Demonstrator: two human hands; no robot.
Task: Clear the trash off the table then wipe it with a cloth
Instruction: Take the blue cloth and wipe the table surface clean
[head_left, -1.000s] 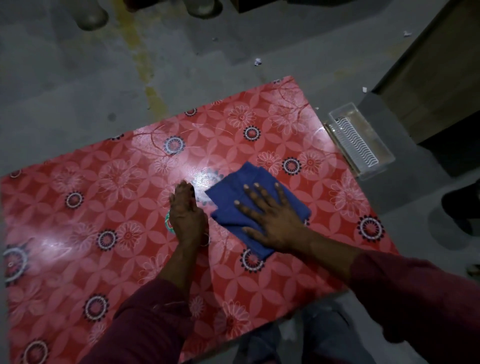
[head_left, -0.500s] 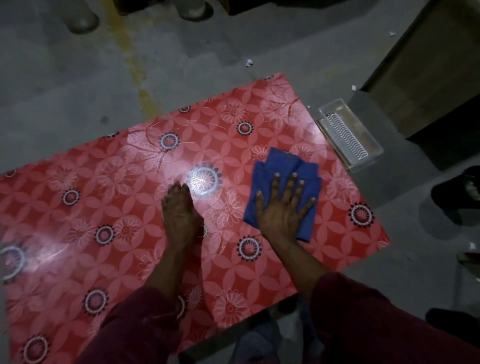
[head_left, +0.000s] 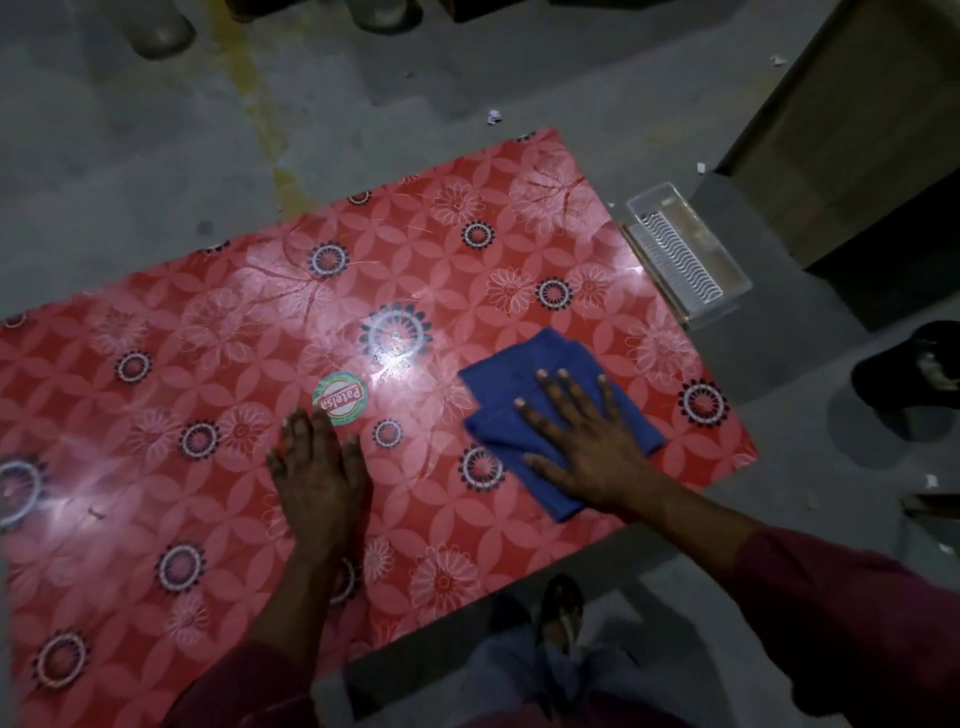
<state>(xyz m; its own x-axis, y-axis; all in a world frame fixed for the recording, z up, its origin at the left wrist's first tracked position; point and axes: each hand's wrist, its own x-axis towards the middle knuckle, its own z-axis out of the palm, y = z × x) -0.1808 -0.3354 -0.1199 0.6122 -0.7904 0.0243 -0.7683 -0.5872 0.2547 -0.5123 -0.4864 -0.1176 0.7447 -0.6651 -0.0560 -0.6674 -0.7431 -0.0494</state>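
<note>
A low table (head_left: 208, 338) carries a shiny red flowered covering. On its right part lies a folded blue cloth (head_left: 498, 387). My right hand (head_left: 582, 447) lies flat on the cloth with the fingers spread and pointing up-left. Flat on the bare covering near the middle rests my left hand (head_left: 319, 470), fingers straight. A round green and red sticker (head_left: 340, 397) sits on the covering just beyond my left fingertips.
A clear plastic tray (head_left: 685, 254) with a ribbed insert lies on the grey floor off the table's right end. Small paper scraps (head_left: 493, 117) dot the floor beyond. A wooden cabinet (head_left: 857, 130) stands at right, a dark shoe (head_left: 914, 364) below it.
My right hand has turned and slid the cloth towards the table's near right edge. My left hand has drawn back, uncovering the round sticker.
</note>
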